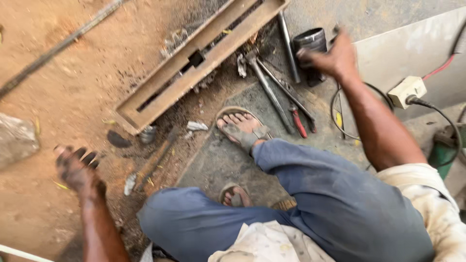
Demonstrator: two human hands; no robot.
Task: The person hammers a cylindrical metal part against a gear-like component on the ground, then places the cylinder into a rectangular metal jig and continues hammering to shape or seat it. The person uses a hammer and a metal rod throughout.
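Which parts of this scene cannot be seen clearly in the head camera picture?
- Right hand: motion blur; whether it grips the black cylinder cannot be told.
- Left hand: blurred and dark with grime; fingers unclear.
- Green machine: cut off by the right edge.
- Far foot: mostly hidden by the blue trouser leg.
- Small scraps on the ground: too small to identify.
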